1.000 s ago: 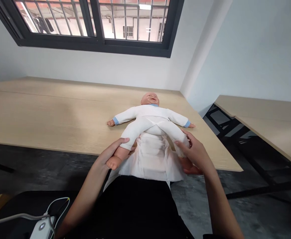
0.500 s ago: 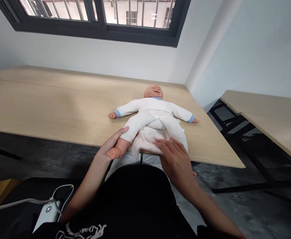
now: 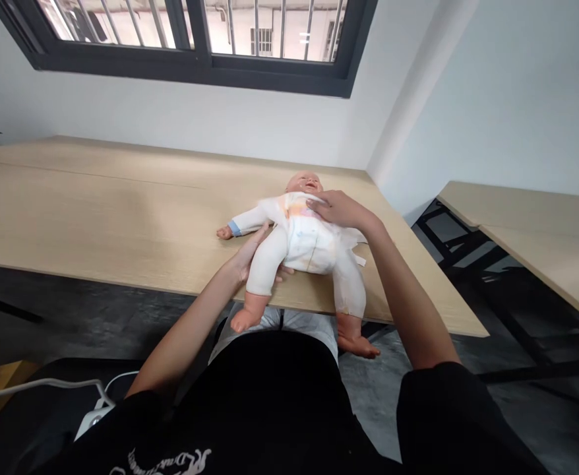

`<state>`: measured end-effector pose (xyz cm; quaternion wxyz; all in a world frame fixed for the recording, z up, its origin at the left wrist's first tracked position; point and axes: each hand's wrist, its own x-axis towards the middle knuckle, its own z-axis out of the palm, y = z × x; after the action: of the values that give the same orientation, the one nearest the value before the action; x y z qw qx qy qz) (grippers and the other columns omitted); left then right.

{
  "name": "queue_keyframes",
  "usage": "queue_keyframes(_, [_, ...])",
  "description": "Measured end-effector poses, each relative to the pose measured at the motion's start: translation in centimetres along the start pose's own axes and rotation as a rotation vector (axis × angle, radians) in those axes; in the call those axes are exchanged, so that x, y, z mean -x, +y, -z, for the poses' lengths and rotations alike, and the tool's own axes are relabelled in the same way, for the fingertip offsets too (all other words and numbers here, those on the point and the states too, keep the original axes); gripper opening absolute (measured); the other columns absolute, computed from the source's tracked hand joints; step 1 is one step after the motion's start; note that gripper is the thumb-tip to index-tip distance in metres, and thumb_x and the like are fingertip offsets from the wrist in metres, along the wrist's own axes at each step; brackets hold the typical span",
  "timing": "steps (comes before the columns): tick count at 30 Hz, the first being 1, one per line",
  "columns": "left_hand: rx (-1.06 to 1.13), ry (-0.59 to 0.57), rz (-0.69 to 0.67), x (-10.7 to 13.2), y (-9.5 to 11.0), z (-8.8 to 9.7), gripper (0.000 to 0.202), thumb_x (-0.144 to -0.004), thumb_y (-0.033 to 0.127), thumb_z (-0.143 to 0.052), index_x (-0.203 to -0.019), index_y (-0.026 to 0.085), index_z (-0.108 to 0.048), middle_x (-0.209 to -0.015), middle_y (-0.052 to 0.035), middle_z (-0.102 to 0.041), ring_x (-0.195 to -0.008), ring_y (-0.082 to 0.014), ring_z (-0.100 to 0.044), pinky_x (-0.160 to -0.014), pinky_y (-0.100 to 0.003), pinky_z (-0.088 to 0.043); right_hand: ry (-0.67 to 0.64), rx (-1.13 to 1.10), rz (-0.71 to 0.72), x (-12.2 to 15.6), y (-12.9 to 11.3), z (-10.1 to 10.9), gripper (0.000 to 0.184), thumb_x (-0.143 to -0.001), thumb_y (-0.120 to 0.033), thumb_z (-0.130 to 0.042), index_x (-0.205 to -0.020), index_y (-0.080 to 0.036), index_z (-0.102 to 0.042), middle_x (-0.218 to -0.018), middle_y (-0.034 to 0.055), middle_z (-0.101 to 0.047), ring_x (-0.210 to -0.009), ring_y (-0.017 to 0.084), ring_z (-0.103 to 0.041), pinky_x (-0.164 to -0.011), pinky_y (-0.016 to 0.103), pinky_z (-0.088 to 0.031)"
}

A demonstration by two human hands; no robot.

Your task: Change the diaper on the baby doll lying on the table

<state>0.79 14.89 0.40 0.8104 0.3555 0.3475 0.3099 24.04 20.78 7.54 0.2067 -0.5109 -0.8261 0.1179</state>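
A baby doll [image 3: 303,224] lies on its back on a pale wooden table [image 3: 96,204], legs toward me. Its white bodysuit is open, and a white printed diaper [image 3: 309,247] covers its belly, with a loose side tab [image 3: 356,243] on the right. My left hand [image 3: 252,258] wraps behind the doll's thigh [image 3: 267,270], fingertips showing past it. My right hand [image 3: 336,210] lies flat on the doll's chest at the diaper's top edge. The doll's arm on that side is hidden under my right forearm.
The table's near edge [image 3: 121,277] runs close to my body, with both doll feet past it. Another table [image 3: 521,244] stands at the right. A white power bank [image 3: 91,419] and its cable sit at lower left. A barred window [image 3: 195,33] fills the wall above.
The diaper, earlier spread under the raised legs, now folds up over the belly. The doll's legs have come down, and my right hand has moved from the diaper up to the chest.
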Motion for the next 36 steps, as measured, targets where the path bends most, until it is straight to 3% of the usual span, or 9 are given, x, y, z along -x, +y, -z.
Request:
queue_keyframes(5, [0.075, 0.112, -0.290, -0.9, -0.5, -1.3, 0.053, -0.100, 0.048, -0.057, -0.131, 0.006, -0.063, -0.094, -0.0055, -0.077, -0.096, -0.0236, -0.073, -0.097, -0.031, -0.056, -0.006, -0.133, 0.015, -0.1, 2.4, -1.9, 0.043, -0.103, -0.047, -0.045, -0.106, -0.014, -0.072, -0.107, 0.0076, -0.072, -0.092, 0.021, -0.061, -0.086, 0.029, -0.044])
queue_keyframes(8, [0.200, 0.205, -0.466, -1.5, -1.0, -2.4, 0.060, -0.094, 0.036, -0.070, -0.148, 0.019, -0.051, -0.121, -0.0030, -0.074, -0.117, -0.0206, -0.067, -0.107, -0.026, -0.050, 0.015, -0.238, 0.038, 0.2, 3.2, -2.1, 0.052, -0.100, -0.058, -0.044, -0.101, -0.013, -0.070, -0.107, 0.0061, -0.071, -0.091, 0.018, -0.059, -0.083, 0.025, -0.044])
queue_keyframes(12, [0.199, 0.169, -0.546, -1.1, -1.2, -3.4, 0.075, -0.089, 0.031, -0.077, -0.155, 0.034, -0.039, -0.134, 0.0049, -0.068, -0.115, -0.0158, -0.066, -0.100, -0.022, -0.051, 0.011, -0.320, 0.023, 0.5, 3.9, -2.0, 0.061, -0.095, -0.069, -0.048, -0.099, -0.011, -0.068, -0.103, 0.0066, -0.070, -0.088, 0.017, -0.057, -0.080, 0.024, -0.043])
queue_keyframes(18, [0.043, 0.378, -0.687, -2.5, -1.5, -0.9, 0.053, -0.089, 0.033, -0.071, -0.138, 0.025, -0.051, -0.092, 0.0045, -0.069, -0.077, -0.0112, -0.065, -0.071, -0.019, -0.050, 0.083, -0.226, 0.053, 0.0, 3.2, -3.3, 0.055, -0.101, -0.060, -0.041, -0.096, -0.012, -0.068, -0.092, 0.0062, -0.068, -0.081, 0.017, -0.054, -0.076, 0.025, -0.040])
queue_keyframes(21, [-0.165, 0.537, -0.748, -3.5, -1.5, 1.1, 0.029, -0.090, 0.033, -0.065, -0.115, 0.022, -0.058, -0.091, -0.0003, -0.066, -0.082, -0.0145, -0.065, -0.078, -0.026, -0.054, 0.102, -0.120, 0.032, -0.3, 2.3, -3.8, 0.047, -0.102, -0.053, -0.041, -0.091, -0.015, -0.066, -0.083, 0.0055, -0.066, -0.078, 0.018, -0.054, -0.073, 0.026, -0.036])
queue_keyframes(25, [-0.720, 0.666, -0.973, -3.2, -0.8, 3.0, 0.016, -0.090, 0.035, -0.063, -0.097, 0.021, -0.063, -0.120, -0.0087, -0.068, -0.120, -0.0242, -0.063, -0.112, -0.041, -0.047, 0.087, -0.061, 0.036, -0.1, 1.7, -3.8, 0.043, -0.103, -0.049, -0.042, -0.081, -0.016, -0.057, -0.078, 0.0036, -0.062, -0.072, 0.016, -0.048, -0.069, 0.026, -0.029])
queue_keyframes(28, [-0.951, 0.619, -1.043, -2.6, -0.1, 4.1, 0.023, -0.094, 0.040, -0.058, -0.104, 0.021, -0.066, -0.137, -0.0105, -0.064, -0.130, -0.0258, -0.058, -0.117, -0.044, -0.044, 0.107, -0.072, 0.055, 0.0, 1.9, -3.7, 0.044, -0.103, -0.048, -0.042, -0.074, -0.016, -0.052, -0.072, 0.0020, -0.057, -0.067, 0.014, -0.042, -0.067, 0.027, -0.026])
queue_keyframes(32, [-1.003, 0.626, -0.941, -2.0, 0.3, 4.8, 0.026, -0.095, 0.040, -0.055, -0.106, 0.018, -0.067, -0.119, -0.0114, -0.072, -0.115, -0.0261, -0.066, -0.108, -0.046, -0.050, 0.129, -0.058, 0.037, 0.0, 1.8, -3.8, 0.043, -0.101, -0.047, -0.046, -0.070, -0.016, -0.049, -0.067, 0.0012, -0.053, -0.065, 0.013, -0.039, -0.066, 0.027, -0.024])
queue_keyframes(36, [-1.210, 0.489, -1.050, -0.7, 0.7, 2.5, 0.031, -0.100, 0.042, -0.053, -0.113, 0.019, -0.069, -0.121, -0.0095, -0.072, -0.120, -0.0246, -0.064, -0.112, -0.043, -0.047, 0.137, -0.091, -0.046, -0.2, 1.8, -3.9, 0.031, -0.091, -0.043, -0.058, -0.076, -0.015, -0.062, -0.071, 0.0010, -0.058, -0.069, 0.014, -0.046, -0.067, 0.027, -0.027])
